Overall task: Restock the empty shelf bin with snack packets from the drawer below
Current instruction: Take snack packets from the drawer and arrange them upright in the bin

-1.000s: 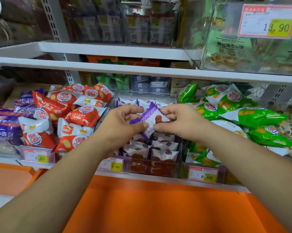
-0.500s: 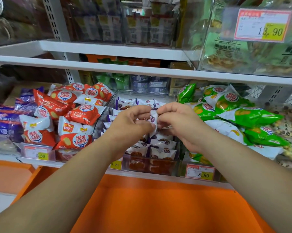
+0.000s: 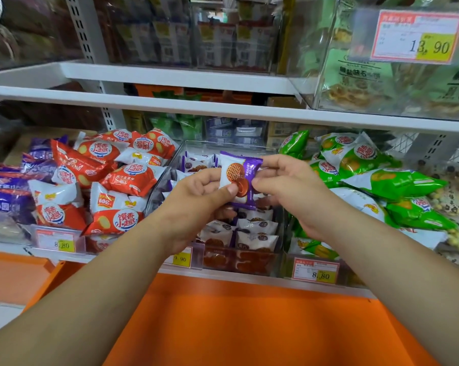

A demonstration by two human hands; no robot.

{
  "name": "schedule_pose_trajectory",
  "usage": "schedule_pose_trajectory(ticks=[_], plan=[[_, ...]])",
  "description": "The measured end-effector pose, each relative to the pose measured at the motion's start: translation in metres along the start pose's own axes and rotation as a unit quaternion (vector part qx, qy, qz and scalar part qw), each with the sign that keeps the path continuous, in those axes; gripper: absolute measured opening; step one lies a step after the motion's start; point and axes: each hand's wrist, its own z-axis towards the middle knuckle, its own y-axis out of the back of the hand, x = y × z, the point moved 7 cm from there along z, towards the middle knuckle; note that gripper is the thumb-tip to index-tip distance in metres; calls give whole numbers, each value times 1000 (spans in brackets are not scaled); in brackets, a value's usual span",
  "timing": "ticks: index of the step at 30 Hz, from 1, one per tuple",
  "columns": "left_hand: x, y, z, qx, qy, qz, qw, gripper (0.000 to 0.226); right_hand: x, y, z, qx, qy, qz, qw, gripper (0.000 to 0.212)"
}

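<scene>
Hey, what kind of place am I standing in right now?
Most likely a grocery or snack shop aisle: white shelves carry clear bins of wrapped snack packets, and yellow price tags are clipped to the bin fronts.

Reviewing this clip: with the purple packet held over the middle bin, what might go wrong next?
1. The purple packet is pinched only at its edges by the left hand and right hand; it may slip and land crooked.
2. The clear bin has heaped orange packets beside it; a forearm might knock one over.

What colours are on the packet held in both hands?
White and purple packet, brown waffle picture; head view.
</scene>
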Motion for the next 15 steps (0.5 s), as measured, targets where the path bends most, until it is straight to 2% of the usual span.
schedule_pose_trajectory(ticks=[2, 5, 6, 7, 9, 10, 13, 15], plan=[[-1, -1, -1, 11, 1, -23, 1000, 26, -2, -3, -2, 21, -17, 22, 999, 24], [-4, -1, 1, 1, 3, -20, 1000, 25, 0, 3, -2, -6, 9, 8, 1000, 15], [-5, 2, 2, -11, 2, -9, 1000, 27, 2, 8, -2, -23, 37, -38, 998, 14], [-4, 6, 4, -29, 2, 9, 1000, 32, 5, 12, 0, -39, 82, -133, 987, 12], [-2, 15, 6, -70, -2, 81, 994, 39, 8, 10, -1, -26, 145, -365, 919, 15], [-3, 18, 6, -87, -14, 135, 987, 35, 2, 6, -2, 5, 142, -443, 885, 18], [-5, 20, 6, -107, -56, 279, 953, 23, -21, -9, -11, 116, 116, -549, 820, 23], [-6, 12, 8, -77, -71, 348, 932, 19, -31, -15, -16, 138, 119, -608, 773, 25]])
